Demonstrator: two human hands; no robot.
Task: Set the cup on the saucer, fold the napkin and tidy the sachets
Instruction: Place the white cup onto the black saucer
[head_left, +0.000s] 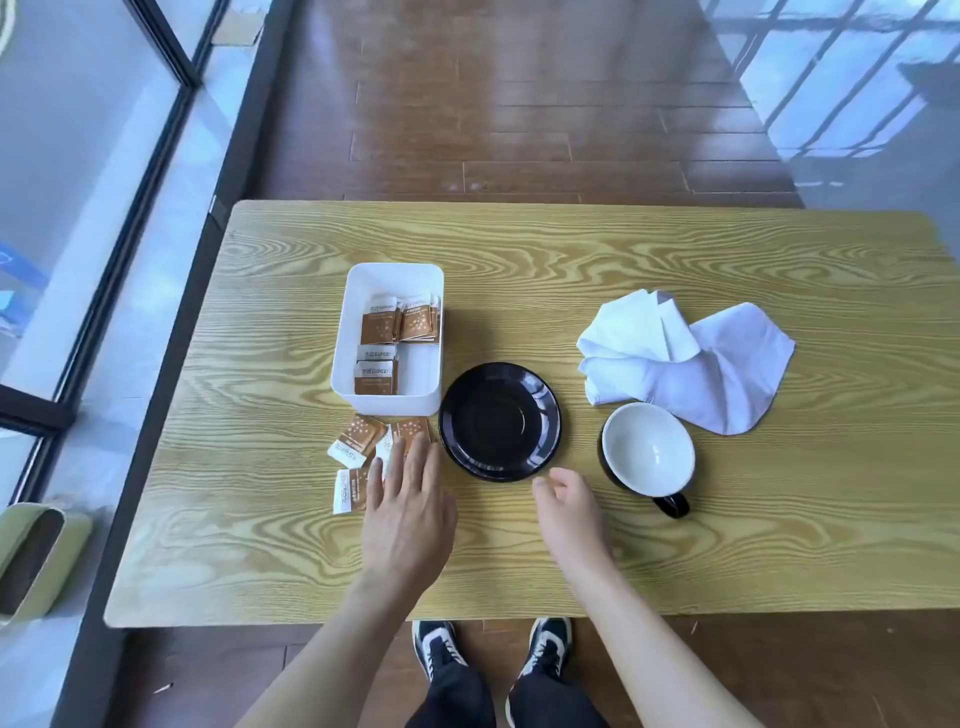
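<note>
A black saucer (500, 421) lies bare at the table's middle. To its right stands a cup (648, 453), black outside and white inside, handle toward me. Behind the cup a white napkin (691, 358) lies crumpled. Several brown-and-white sachets (358, 441) are scattered in front of a white box (387, 338), which holds more sachets. My left hand (408, 506) is spread flat, fingers straight, over the nearest loose sachets. My right hand (569, 506) hovers just below the saucer's near rim, fingers loosely curled, holding nothing.
The wooden table (519, 566) stands beside a glass wall with dark frames on the left. A green object (36, 551) sits at the lower left off the table. My feet show under the near edge.
</note>
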